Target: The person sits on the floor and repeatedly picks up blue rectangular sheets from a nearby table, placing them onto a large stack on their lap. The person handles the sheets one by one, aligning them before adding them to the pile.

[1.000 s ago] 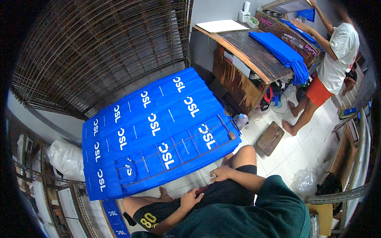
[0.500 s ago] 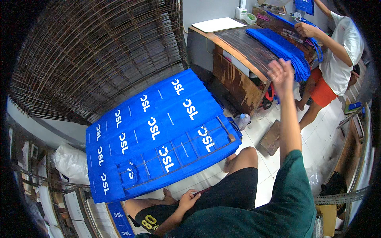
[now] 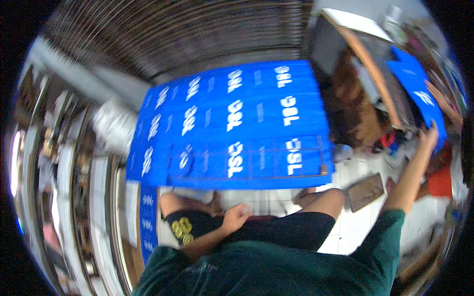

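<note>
At the right, my right hand (image 3: 428,137) is stretched out, its fingers closed on the near edge of a blue fabric piece (image 3: 419,93) with white print. A co-worker's hand (image 3: 444,101) lies along the same piece's far side. My left hand (image 3: 237,217) rests over my lap with its fingers curled; blur hides whether anything is in them. Before my knees lies a broad stack of blue printed fabric (image 3: 212,128). On its near part are a thin metal wire frame (image 3: 247,178) and a small blue looped piece (image 3: 185,162).
A worn wooden table (image 3: 368,54) with a white board (image 3: 358,22) stands at the back right. Wire racking (image 3: 197,34) rises behind the stack. Shelves (image 3: 64,182) and a white plastic bundle (image 3: 116,123) are at the left. A brown slab (image 3: 365,192) lies on the tiled floor.
My view has swung to the right. My right hand, raised with spread fingers before, has reached farther right and taken hold of the blue fabric piece. The left hand stays at my lap.
</note>
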`<action>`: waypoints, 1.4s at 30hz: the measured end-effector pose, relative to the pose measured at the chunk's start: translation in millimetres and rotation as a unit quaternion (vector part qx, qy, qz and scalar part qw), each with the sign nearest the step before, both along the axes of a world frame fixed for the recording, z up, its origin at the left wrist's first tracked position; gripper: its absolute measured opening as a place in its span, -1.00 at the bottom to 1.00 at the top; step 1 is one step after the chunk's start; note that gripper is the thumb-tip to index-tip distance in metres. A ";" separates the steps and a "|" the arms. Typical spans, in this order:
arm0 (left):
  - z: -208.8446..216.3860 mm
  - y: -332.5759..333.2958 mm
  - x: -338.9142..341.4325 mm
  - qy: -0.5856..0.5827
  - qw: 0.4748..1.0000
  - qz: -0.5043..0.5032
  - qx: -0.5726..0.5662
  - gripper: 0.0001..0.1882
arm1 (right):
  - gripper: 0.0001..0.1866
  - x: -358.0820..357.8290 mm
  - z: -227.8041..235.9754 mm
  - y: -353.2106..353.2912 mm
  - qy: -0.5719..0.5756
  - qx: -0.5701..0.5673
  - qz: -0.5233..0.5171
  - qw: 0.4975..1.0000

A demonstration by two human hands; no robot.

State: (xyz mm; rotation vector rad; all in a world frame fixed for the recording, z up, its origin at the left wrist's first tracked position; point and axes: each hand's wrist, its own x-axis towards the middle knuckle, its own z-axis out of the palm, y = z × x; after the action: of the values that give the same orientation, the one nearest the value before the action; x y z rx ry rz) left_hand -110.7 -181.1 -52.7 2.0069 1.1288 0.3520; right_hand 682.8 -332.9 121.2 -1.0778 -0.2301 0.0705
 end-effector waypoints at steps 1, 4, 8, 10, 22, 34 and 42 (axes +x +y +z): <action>12.0 1.4 5.1 0.017 0.999 -0.019 -0.042 -0.71 | -0.61 -16.4 -5.1 -6.2 -0.068 -0.103 0.006 0.992; 10.9 -2.5 18.0 -0.043 0.991 -0.082 -0.096 -0.69 | -0.59 -124.7 16.9 -11.9 -0.231 -0.226 0.026 0.946; 21.0 -12.2 48.7 -0.102 0.966 -0.172 -0.165 -0.62 | -0.57 -249.5 62.2 2.7 -0.310 -0.318 -0.041 0.895; 47.9 -8.6 68.0 -0.155 0.936 -0.225 -0.220 -0.54 | -0.58 -289.7 73.8 10.9 -0.328 -0.343 -0.065 0.878; 163.7 62.3 -26.5 -0.544 0.575 -0.031 -0.610 -0.11 | -0.54 -555.3 95.4 135.4 -0.058 -0.132 0.321 0.936; 189.1 142.9 -155.0 -0.575 0.707 0.265 -0.315 -0.58 | 0.05 -708.1 72.2 237.9 -0.246 -0.080 0.471 0.843; 138.9 182.9 -201.4 -0.583 0.720 0.354 -0.130 -0.51 | -0.65 -727.0 -8.8 254.8 0.305 0.028 0.572 0.761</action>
State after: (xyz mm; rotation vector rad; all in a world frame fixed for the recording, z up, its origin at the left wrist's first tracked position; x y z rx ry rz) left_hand -312.1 1.7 86.2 0.6492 0.9016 1.4931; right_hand -44.2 -78.1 112.4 -0.6589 -0.2636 1.4960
